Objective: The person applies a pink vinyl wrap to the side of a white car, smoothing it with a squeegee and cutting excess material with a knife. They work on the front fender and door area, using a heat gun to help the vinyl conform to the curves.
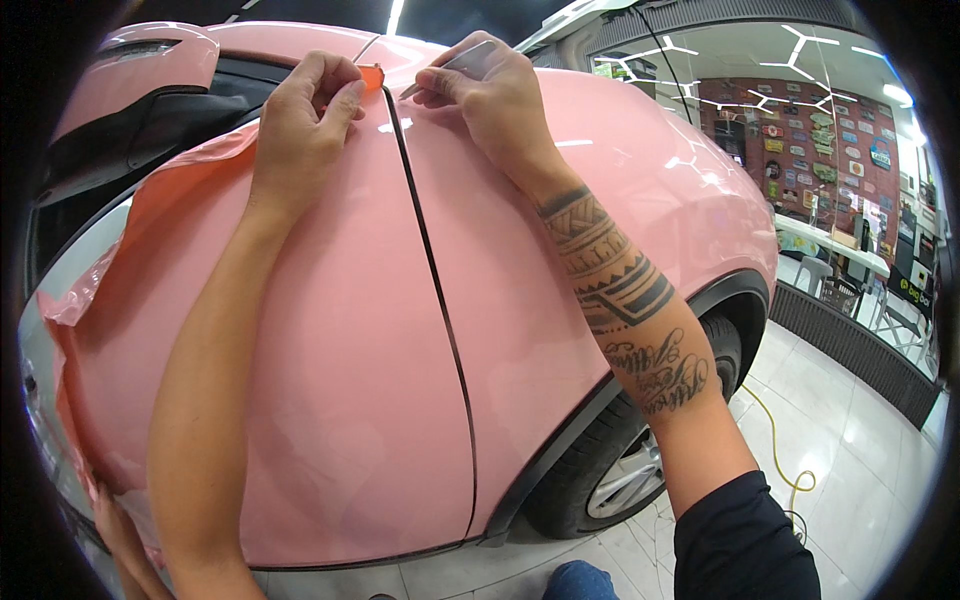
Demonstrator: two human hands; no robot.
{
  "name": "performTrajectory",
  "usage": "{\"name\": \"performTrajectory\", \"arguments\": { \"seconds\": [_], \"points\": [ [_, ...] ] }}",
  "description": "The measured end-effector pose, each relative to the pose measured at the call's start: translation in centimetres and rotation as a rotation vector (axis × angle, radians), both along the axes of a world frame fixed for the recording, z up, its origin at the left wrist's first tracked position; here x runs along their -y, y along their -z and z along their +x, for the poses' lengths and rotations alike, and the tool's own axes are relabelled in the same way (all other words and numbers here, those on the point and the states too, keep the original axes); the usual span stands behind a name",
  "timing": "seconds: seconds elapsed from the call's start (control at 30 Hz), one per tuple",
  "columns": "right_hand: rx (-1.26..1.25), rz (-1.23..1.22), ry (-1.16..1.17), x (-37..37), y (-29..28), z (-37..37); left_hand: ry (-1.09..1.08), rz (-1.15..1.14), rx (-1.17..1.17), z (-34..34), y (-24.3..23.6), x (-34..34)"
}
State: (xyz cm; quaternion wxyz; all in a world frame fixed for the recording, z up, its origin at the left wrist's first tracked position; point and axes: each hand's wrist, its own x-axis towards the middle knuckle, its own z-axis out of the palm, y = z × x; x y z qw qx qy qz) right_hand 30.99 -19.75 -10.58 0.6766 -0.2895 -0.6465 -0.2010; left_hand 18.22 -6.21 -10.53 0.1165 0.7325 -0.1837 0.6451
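Pink wrap film (330, 400) covers the car door. Near the top of the dark door gap (425, 230), my left hand (315, 110) is closed in a pinch on a small turned-back film flap, its orange side (372, 77) showing. Just right of the gap, my right hand (485, 90) grips a slim cutter (470, 60) with a flat, silvery body. Its thin tip points down-left, close to the pink fender (560, 150); I cannot tell whether it touches. A loose film edge (160, 210) with an orange back hangs along the door's left side.
Another person's hand and forearm (120, 530) are at the film's lower left edge. A pink side mirror (135, 75) stands at upper left. Below the fender is the front wheel (630, 470). A yellow hose (775, 430) lies on the tiled floor (850, 500).
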Motion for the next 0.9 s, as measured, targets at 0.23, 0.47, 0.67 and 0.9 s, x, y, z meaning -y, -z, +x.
{"name": "performTrajectory", "arguments": {
  "seconds": [0.23,0.47,0.67,0.9],
  "points": [
    [0.029,-0.048,-0.026,-0.4,0.0,-0.4,-0.058,0.001,-0.040,-0.6,0.1,0.0],
    [0.071,-0.003,0.135,-0.2,-0.1,-1.1,-0.004,0.005,0.017,-0.4,0.1,0.4],
    [-0.079,-0.074,-0.011,-0.7,-0.7,-0.6,0.002,0.002,0.018,-0.2,0.2,0.1],
    [-0.077,-0.035,0.030,-0.1,-0.7,0.0,-0.067,-0.004,-0.030,-0.7,0.0,0.2]
  ]
}}
